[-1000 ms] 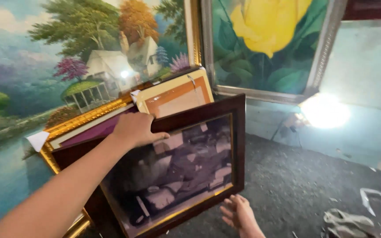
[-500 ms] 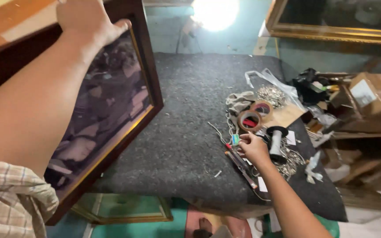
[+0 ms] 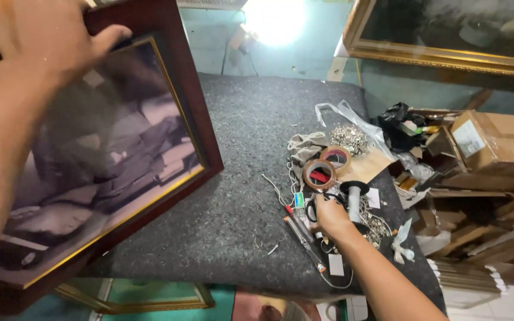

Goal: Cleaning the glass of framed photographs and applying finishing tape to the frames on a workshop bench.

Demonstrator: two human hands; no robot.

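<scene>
Risk first: we hold big picture frame (image 3: 90, 172) one-handed, tilted over bench (image 3: 239, 178) at 9 o'clock; left hand (image 3: 43, 35) clamped on top rail only, so frame could slip or swing.

Frame: dark red-brown wood, gold inner edge, glass reflecting.

Right hand (image 3: 328, 217) at 4 o'clock, closing on scissors (image 3: 312, 208) below tape rolls (image 3: 322, 169); grip not yet clear.

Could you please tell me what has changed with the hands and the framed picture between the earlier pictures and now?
The right hand left the lower edge of the dark wooden framed picture and reached right to the clutter of tools beside the tape rolls on the grey felt table. The view swung down from the paintings to the table. The left hand has kept its grip on the frame's top edge.
</scene>
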